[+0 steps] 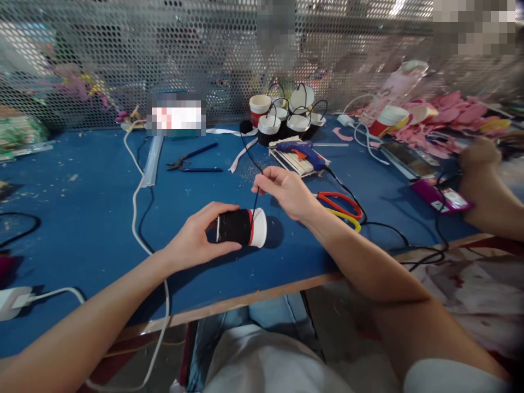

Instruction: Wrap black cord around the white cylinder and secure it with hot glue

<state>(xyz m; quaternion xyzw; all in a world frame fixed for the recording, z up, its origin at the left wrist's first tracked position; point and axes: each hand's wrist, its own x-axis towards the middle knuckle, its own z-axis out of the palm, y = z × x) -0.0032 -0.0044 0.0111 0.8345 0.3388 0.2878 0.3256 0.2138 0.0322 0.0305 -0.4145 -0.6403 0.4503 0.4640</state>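
My left hand [207, 234] is wrapped round a paper cup [234, 227] lying on its side just over the blue table. Black cord covers most of the cup's wall, with a red strip and the white rim bare at the right end. Between the thumb and fingers of my right hand [282, 188] is a black cord [255, 204], pulled up from the cup near its red strip. Beyond my fingers the cord runs back to a small black ball of cord [245, 127].
Behind stand several cord-wrapped cups [298, 124] with thin black handles. A blue glue gun [303, 151] rests on sticks; pliers [196, 164] lie to the left, scissors [341, 207] beside my right forearm. A white cable [135, 213] crosses the table. Another person's arm [489, 191] is at right.
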